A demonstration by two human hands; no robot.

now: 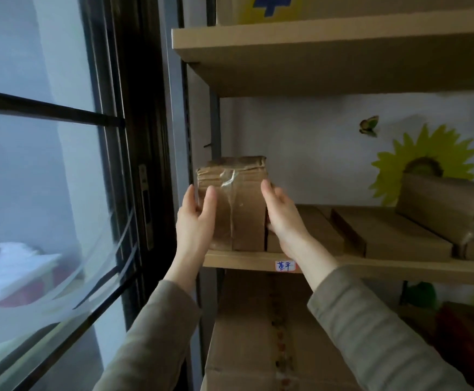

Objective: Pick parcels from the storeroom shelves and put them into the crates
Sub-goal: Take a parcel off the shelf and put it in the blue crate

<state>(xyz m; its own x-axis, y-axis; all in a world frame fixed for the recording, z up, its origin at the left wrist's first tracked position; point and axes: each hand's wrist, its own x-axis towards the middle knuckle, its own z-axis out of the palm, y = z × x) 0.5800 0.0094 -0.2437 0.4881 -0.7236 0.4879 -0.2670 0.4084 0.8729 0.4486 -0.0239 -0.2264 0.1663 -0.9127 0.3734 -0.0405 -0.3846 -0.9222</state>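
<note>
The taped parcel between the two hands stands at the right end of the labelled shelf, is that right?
No. The head view shows the taped parcel between the left hand and right hand standing at the left end of the labelled shelf, next to the window, not the right end.

The middle shelf board (399, 270) is carrying cardboard parcels. A taped cardboard parcel (241, 210) is standing upright at the left end, near the front edge. Two flat parcels (393, 235) are lying just beside it. A tilted parcel stack (452, 204) is occupying the right end. A white label (285, 265) is sticking to the front edge.
</note>
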